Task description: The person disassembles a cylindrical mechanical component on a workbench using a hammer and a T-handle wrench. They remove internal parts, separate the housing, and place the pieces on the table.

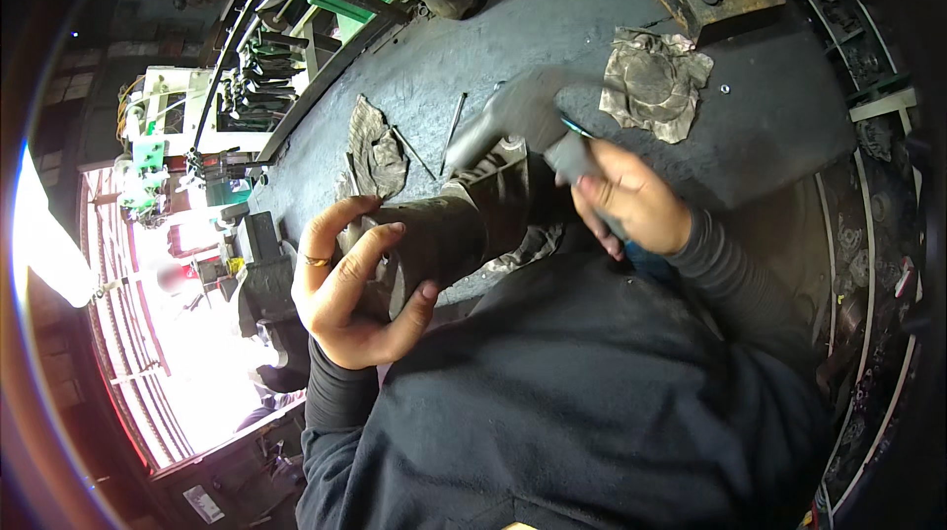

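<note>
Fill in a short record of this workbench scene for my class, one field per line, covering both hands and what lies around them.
Left hand: around the left end of a dark metal cylinder
Right hand: holding a hammer
Hammer's look: blurred; contact with the cylinder cannot be told
Surface: dark workbench
Left cloth: crumpled, stained, beside thin rods
Right cloth: stained, spread flatter
Small item: metal ring, right of that cloth

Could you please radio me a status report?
Left hand gripping dark cylindrical metal part. Right hand holding blurred grey hammer. Stained grey-brown cloth lying clear of both hands.
</note>
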Tool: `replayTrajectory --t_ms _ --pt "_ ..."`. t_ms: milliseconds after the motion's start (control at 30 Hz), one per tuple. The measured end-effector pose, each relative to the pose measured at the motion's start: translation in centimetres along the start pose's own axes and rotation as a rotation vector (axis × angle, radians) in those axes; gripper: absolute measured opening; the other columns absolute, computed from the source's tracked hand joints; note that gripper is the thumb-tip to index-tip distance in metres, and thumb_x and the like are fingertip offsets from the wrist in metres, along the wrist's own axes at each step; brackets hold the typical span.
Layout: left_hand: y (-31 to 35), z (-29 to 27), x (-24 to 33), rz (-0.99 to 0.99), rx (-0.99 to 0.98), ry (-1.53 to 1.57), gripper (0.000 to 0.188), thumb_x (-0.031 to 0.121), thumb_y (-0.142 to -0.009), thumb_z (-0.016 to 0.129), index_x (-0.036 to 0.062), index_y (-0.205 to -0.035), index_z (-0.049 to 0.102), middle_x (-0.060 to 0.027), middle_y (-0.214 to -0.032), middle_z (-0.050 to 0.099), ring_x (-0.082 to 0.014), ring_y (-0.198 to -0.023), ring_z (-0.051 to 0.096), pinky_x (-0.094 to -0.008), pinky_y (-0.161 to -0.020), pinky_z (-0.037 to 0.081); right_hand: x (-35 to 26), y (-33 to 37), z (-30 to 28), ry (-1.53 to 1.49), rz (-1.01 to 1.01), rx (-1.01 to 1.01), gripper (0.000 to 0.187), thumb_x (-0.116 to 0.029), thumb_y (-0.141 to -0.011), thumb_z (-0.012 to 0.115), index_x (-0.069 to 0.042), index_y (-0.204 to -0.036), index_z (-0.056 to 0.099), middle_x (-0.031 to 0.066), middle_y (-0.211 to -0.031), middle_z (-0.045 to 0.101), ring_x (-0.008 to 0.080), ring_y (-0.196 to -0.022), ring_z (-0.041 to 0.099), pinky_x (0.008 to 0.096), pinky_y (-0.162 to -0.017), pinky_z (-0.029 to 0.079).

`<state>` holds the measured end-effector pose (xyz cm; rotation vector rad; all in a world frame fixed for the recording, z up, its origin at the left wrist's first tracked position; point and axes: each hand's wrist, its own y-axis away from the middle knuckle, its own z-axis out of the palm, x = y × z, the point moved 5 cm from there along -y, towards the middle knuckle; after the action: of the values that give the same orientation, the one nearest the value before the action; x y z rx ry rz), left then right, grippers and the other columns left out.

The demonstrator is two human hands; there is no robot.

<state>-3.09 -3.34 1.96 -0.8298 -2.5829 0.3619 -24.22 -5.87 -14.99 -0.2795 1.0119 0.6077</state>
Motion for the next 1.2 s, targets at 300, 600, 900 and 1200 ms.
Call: replayTrajectory --t_ms 300,600,900,1200 --pt "-0.4 -0.1 -0.4 0.016 -0.029 -0.028 0.048 0.017 -0.057 0.077 -0.0029 -0.099 0.069 -0.0246 -0.111 0.06 -0.0358 -0.101 0.063 -0.0424 -0.088 0.051 0.2 -0.8 0.7 0.087 0.049 -0.031 0.019 -0.021 -0.105 0.042 -0.004 -0.109 0.048 -0.0006 -0.062 0.049 0.0057 -0.044 0.045 0.0212 -0.041 0.041" --pt "-0.3 -0.1 -0.5 0.018 -0.03 -0.028 0.049 0.019 -0.059 0.076 -0.0037 -0.101 0.068 -0.0265 -0.112 0.059 -0.0364 -0.101 0.062 -0.0425 -0.088 0.051 0.9 -0.9 1.7 0.036 -0.034 -0.205 0.019 -0.021 -0.105 0.041 -0.004 -0.106 0.047 0.0002 -0.062 0.049 0.0057 -0.044 0.046 0.0205 -0.041 0.041" --pt "0.0 -0.2 -0.6 0.015 -0.029 -0.02 0.05 0.019 -0.059 0.076 -0.0042 -0.102 0.068 -0.0276 -0.112 0.059 -0.0372 -0.102 0.062 -0.0428 -0.088 0.051 0.5 -1.3 0.8 0.01 -0.012 -0.129 0.021 -0.023 -0.105 0.041 -0.003 -0.105 0.048 0.0 -0.061 0.048 0.0068 -0.044 0.045 0.0214 -0.041 0.043" --pt "0.4 -0.2 -0.6 0.008 -0.016 0.0 0.049 0.02 -0.059 0.077 -0.0043 -0.102 0.068 -0.0281 -0.113 0.059 -0.0371 -0.103 0.061 -0.043 -0.089 0.05 0.6 -1.5 0.0 -0.028 0.006 -0.079 0.021 -0.024 -0.105 0.042 -0.004 -0.102 0.048 0.0004 -0.061 0.048 0.0068 -0.046 0.046 0.0223 -0.042 0.043"
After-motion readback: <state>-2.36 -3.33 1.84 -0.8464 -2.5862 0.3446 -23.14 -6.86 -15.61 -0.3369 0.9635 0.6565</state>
